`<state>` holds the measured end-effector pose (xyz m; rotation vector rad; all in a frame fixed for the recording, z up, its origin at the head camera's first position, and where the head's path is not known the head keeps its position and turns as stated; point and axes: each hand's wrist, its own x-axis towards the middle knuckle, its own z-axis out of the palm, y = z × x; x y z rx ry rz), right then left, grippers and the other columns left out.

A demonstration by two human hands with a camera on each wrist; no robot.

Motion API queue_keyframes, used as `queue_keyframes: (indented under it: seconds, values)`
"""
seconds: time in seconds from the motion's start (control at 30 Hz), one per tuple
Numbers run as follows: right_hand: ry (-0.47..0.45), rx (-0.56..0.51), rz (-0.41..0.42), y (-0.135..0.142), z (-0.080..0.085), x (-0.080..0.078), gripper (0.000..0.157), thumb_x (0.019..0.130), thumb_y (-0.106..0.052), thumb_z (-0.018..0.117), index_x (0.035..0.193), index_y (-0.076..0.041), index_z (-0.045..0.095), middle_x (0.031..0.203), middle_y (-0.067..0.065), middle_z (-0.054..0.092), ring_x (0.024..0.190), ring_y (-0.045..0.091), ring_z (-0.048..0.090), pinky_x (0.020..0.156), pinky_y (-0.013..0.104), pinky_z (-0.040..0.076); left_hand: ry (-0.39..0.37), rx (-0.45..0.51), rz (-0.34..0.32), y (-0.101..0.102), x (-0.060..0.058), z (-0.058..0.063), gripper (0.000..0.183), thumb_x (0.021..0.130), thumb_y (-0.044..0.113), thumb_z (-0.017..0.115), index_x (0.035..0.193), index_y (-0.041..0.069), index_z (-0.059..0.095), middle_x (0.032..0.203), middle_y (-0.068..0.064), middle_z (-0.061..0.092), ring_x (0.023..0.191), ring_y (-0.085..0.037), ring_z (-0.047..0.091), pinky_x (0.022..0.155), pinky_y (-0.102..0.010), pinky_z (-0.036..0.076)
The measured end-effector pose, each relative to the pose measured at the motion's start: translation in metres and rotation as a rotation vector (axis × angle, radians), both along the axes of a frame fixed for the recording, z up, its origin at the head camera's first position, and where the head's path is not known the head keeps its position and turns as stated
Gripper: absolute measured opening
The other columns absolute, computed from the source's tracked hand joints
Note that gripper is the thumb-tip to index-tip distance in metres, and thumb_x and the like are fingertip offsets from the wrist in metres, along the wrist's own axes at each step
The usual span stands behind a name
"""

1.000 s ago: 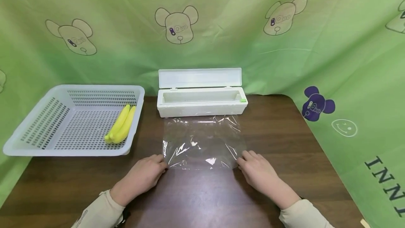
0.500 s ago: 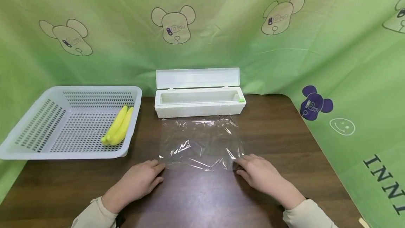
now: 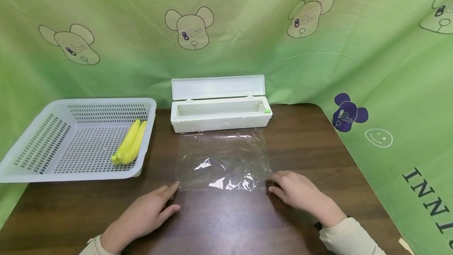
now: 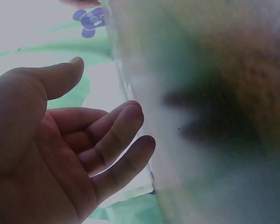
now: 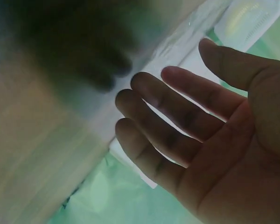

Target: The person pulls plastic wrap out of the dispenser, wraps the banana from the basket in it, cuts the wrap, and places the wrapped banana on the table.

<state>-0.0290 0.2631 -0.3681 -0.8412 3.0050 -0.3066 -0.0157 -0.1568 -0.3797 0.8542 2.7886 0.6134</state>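
A sheet of clear cling film [image 3: 223, 160] lies on the brown table, running forward from a white cling film dispenser box [image 3: 223, 122] whose lid [image 3: 218, 87] stands up. At the film's near left corner is my left hand [image 3: 146, 211], fingertips right at the edge, thumb apart. My right hand [image 3: 299, 193] is at the near right corner, fingers just past the film's side. In the left wrist view the left hand [image 4: 79, 140] has loosely bent fingers and an empty palm. The right wrist view shows the right hand [image 5: 191, 126] with fingers extended and nothing in it.
On the left stands a white plastic basket [image 3: 88, 176] with two yellow bananas [image 3: 130, 145] in it. A green slider [image 3: 267, 111] sits at the box's right end. Behind the table hangs a green curtain [image 3: 247, 42] with printed bear heads.
Both hands have let go of the film's near corners, their fingers loosening and thumbs coming away. The left hand has drifted a little left and nearer. The film lies flatter.
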Motion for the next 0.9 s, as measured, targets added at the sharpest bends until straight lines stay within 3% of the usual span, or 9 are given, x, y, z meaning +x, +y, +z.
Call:
queue_keyframes:
  seconds: [0.13, 0.27, 0.4, 0.47, 0.57, 0.7, 0.9]
  values:
    - [-0.056, -0.039, -0.040, 0.007, 0.010, -0.022, 0.022, 0.091, -0.019, 0.075, 0.106, -0.004, 0.071, 0.092, 0.004, 0.069, 0.085, 0.026, 0.068, 0.076, 0.048, 0.056, 0.008, 0.011, 0.010, -0.004, 0.005, 0.002, 0.059, 0.098, 0.032, 0.068, 0.145, -0.001, 0.051, 0.105, 0.005, 0.062, 0.089, -0.008, 0.058, 0.079, -0.039, 0.055]
    - [-0.094, -0.155, -0.122, 0.018, 0.017, -0.057, 0.040, 0.094, -0.018, 0.071, 0.127, 0.004, 0.063, 0.119, 0.021, 0.066, 0.105, 0.038, 0.065, 0.092, 0.057, 0.051, 0.046, 0.045, -0.010, -0.007, 0.005, 0.007, 0.053, 0.098, 0.029, 0.069, 0.141, 0.002, 0.056, 0.095, 0.010, 0.056, 0.080, -0.003, 0.052, 0.072, -0.034, 0.052]
    - [-0.126, -0.319, -0.223, 0.027, 0.017, -0.097, 0.073, 0.098, -0.028, 0.068, 0.155, 0.000, 0.032, 0.155, 0.028, 0.035, 0.132, 0.048, 0.044, 0.108, 0.064, 0.034, 0.091, 0.096, -0.025, -0.009, 0.001, 0.018, 0.044, 0.098, 0.025, 0.069, 0.136, 0.005, 0.062, 0.098, 0.011, 0.060, 0.081, -0.003, 0.052, 0.072, -0.034, 0.052]
    - [-0.144, -0.394, -0.266, 0.029, 0.015, -0.118, 0.086, 0.099, -0.035, 0.067, 0.161, -0.005, 0.016, 0.163, 0.025, 0.016, 0.142, 0.049, 0.029, 0.113, 0.064, 0.023, 0.106, 0.112, -0.022, -0.010, -0.002, 0.025, 0.041, 0.098, 0.024, 0.069, 0.135, 0.006, 0.063, 0.099, 0.011, 0.060, 0.081, -0.003, 0.053, 0.072, -0.034, 0.052]
    - [-0.149, -0.456, -0.294, 0.030, 0.008, -0.146, 0.096, 0.098, -0.041, 0.066, 0.162, -0.009, 0.002, 0.166, 0.020, 0.001, 0.150, 0.042, 0.008, 0.118, 0.060, 0.011, 0.119, 0.116, 0.002, -0.011, -0.007, 0.036, 0.040, 0.098, 0.024, 0.068, 0.134, 0.009, 0.064, 0.101, 0.010, 0.062, 0.081, -0.004, 0.054, 0.073, -0.035, 0.053]
    - [-0.149, -0.510, -0.293, 0.031, -0.004, -0.176, 0.099, 0.096, -0.039, 0.070, 0.163, -0.010, 0.002, 0.168, 0.014, -0.002, 0.153, 0.029, -0.001, 0.120, 0.054, 0.007, 0.129, 0.121, 0.036, -0.016, -0.016, 0.047, 0.040, 0.099, 0.025, 0.068, 0.135, 0.009, 0.064, 0.110, 0.003, 0.067, 0.091, -0.008, 0.060, 0.082, -0.040, 0.055]
    - [-0.194, -0.529, -0.298, 0.031, -0.013, -0.203, 0.107, 0.091, -0.045, 0.075, 0.162, -0.009, 0.004, 0.168, 0.013, -0.003, 0.152, 0.029, 0.000, 0.120, 0.053, 0.008, 0.093, 0.196, 0.092, -0.032, -0.031, 0.058, 0.038, 0.100, 0.022, 0.066, 0.135, 0.007, 0.063, 0.125, -0.008, 0.068, 0.115, -0.027, 0.063, 0.096, -0.051, 0.050]
